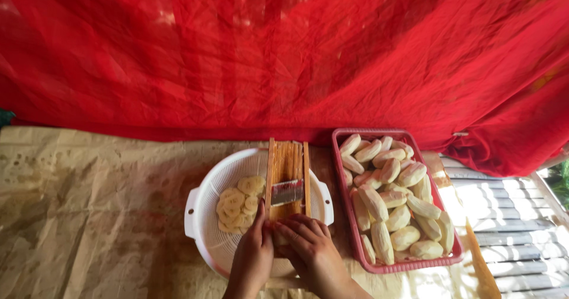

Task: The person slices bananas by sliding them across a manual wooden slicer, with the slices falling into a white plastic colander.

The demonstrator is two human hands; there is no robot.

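We look down at our two hands working over a white bowl (204, 216) with little holes in it. A wooden slicer (287, 177) lies across the top of the bowl, and it has a shiny metal blade (287, 192) in the middle. Our left hand (253, 257) is curled around the near end of the slicer and holds it steady. Our right hand (311, 248) is closed too, with the fingers bent down over a small piece of peeled banana (281, 238) that sits on the wood just below the blade. We can only see a bit of that piece, because our fingers cover most of it. Inside the bowl, on the left side, there is a small pile of round slices (240, 203). So some cutting is done, but not much, since most of the bowl shows bare. Just to the right sits a pink tray (396, 267), and it is full of whole peeled bananas (391, 207). We think a lot of work is left, because that tray looks nearly full. Brown paper (95, 210) covers the table, and a big red cloth (284, 56) hangs behind everything.
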